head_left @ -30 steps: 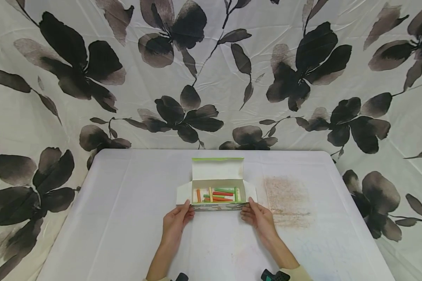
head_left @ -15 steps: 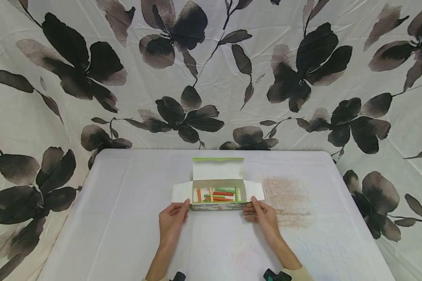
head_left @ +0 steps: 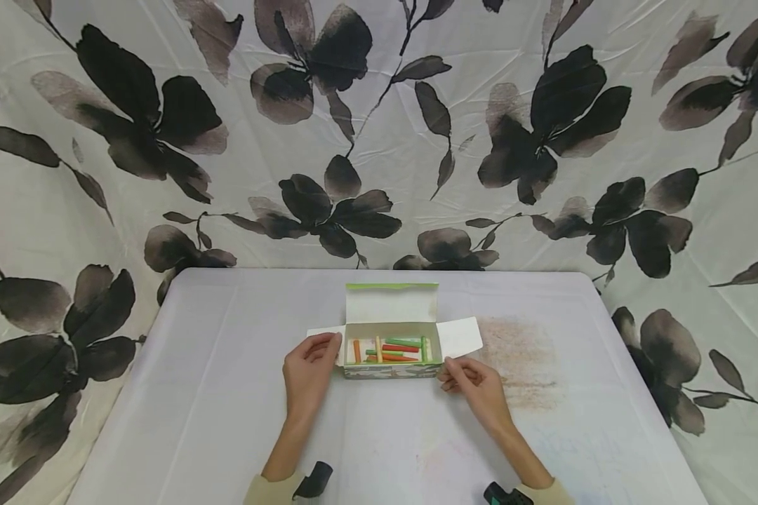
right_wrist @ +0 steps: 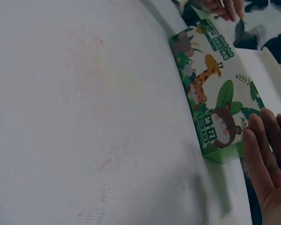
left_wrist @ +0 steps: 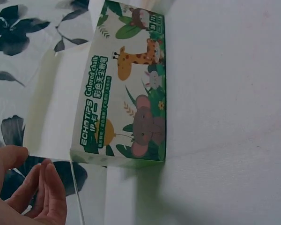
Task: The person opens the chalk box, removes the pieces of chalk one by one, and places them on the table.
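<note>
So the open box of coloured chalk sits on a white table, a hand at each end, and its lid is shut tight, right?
Not quite: the lid is not shut. The head view shows it standing up at the back, with the chalk sticks visible inside the box. The rest holds: white table, left hand and right hand at its ends.
</note>
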### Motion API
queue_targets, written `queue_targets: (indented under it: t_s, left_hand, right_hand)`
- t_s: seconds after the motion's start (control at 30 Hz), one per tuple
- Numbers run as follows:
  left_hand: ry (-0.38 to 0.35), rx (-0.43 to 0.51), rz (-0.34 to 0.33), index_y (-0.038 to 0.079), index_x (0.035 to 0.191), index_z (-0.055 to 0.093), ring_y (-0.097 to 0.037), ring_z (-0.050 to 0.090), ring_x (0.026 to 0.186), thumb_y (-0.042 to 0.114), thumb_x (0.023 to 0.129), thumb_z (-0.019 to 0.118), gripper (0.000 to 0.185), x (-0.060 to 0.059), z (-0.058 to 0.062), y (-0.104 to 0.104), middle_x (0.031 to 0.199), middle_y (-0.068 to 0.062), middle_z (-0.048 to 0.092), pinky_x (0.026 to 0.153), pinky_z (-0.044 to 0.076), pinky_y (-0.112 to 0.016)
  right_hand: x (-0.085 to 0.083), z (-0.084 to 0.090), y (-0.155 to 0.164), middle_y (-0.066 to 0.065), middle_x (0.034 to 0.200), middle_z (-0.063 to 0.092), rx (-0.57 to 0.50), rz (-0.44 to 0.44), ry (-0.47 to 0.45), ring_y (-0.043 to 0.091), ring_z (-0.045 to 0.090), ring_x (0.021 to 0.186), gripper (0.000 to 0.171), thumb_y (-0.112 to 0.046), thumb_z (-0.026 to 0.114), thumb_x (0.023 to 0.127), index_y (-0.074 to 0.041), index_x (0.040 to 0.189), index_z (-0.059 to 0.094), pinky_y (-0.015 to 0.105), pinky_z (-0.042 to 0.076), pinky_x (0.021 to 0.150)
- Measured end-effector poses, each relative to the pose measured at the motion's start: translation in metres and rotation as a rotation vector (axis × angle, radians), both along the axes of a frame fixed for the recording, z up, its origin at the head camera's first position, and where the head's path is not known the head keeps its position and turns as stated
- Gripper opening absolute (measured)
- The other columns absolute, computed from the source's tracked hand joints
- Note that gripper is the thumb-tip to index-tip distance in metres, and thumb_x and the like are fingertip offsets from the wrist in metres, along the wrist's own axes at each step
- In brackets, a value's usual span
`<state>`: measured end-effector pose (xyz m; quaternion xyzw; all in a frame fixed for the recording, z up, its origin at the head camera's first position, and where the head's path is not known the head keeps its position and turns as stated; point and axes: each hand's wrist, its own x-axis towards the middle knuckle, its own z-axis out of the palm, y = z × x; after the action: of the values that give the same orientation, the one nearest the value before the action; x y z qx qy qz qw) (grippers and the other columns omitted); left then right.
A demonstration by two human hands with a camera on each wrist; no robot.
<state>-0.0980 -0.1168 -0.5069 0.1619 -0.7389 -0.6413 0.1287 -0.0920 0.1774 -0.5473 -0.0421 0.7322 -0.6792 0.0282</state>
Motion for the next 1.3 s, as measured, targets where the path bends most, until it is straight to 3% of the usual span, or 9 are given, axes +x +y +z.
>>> queue_targets:
  t_s: [0.2,0.4,0.57,0.73,0.87,1.0,1.3]
  left_hand:
    - [-0.015,-0.02,-0.033,0.0,0.115,0.074,-0.01,0.068,0.084,0.019,0.094,0.077,0.029,-0.013,-0.002,-0.001,0.104,-0.014,0.072,0.074,0.053,-0.015]
    - [-0.072,-0.083,-0.069,-0.001,0.123,0.071,-0.025,0.066,0.097,0.019,0.091,0.08,0.039,-0.019,-0.009,-0.001,0.117,-0.018,0.07,0.079,0.052,-0.02]
    - [-0.108,-0.138,-0.11,0.002,0.124,0.073,-0.029,0.064,0.101,0.017,0.09,0.081,0.038,-0.022,-0.014,0.0,0.118,-0.016,0.07,0.085,0.052,-0.032]
    - [-0.141,-0.118,-0.119,0.002,0.123,0.073,-0.028,0.067,0.098,0.016,0.092,0.078,0.034,-0.024,-0.017,-0.001,0.113,-0.014,0.072,0.081,0.054,-0.028]
    - [-0.179,-0.091,-0.136,0.002,0.123,0.073,-0.027,0.068,0.102,0.02,0.094,0.077,0.034,-0.024,-0.019,-0.003,0.111,-0.014,0.073,0.08,0.054,-0.025]
    - [-0.216,-0.077,-0.162,0.003,0.124,0.072,-0.026,0.067,0.107,0.025,0.096,0.075,0.036,-0.024,-0.022,-0.005,0.114,-0.013,0.073,0.083,0.054,-0.027]
    - [-0.236,-0.005,-0.175,0.002,0.122,0.073,-0.022,0.068,0.104,0.027,0.097,0.075,0.036,-0.025,-0.026,-0.009,0.113,-0.013,0.072,0.079,0.052,-0.017]
  right_hand:
    - [-0.004,0.011,-0.001,0.027,0.09,0.071,0.053,0.071,0.062,0.028,0.072,0.076,0.026,-0.019,0.065,0.104,0.007,0.1,0.07,0.037,0.062,0.07]
    - [-0.013,0.026,-0.005,0.021,0.083,0.072,0.103,0.13,0.178,0.026,0.072,0.071,0.018,-0.012,0.064,0.103,0.004,0.098,0.071,0.036,0.061,0.066]
    - [-0.027,0.04,-0.009,0.018,0.083,0.073,0.163,0.137,0.191,0.03,0.071,0.07,0.012,-0.007,0.065,0.102,0.0,0.095,0.072,0.034,0.061,0.065]
    - [-0.039,0.053,-0.014,0.023,0.087,0.074,0.242,0.162,0.213,0.039,0.07,0.072,0.009,-0.003,0.064,0.101,0.001,0.098,0.072,0.039,0.061,0.067]
    - [-0.049,0.06,-0.017,0.02,0.09,0.075,0.295,0.182,0.249,0.025,0.073,0.072,0.009,-0.006,0.066,0.101,0.0,0.102,0.073,0.041,0.061,0.068]
    - [-0.059,0.064,-0.021,0.008,0.091,0.076,0.347,0.213,0.285,0.012,0.071,0.073,0.012,-0.015,0.069,0.1,-0.004,0.104,0.074,0.037,0.061,0.068]
    - [-0.078,0.065,-0.041,0.002,0.093,0.075,0.47,0.332,0.326,0.016,0.071,0.084,0.013,-0.016,0.074,0.097,-0.007,0.107,0.074,0.029,0.059,0.075]
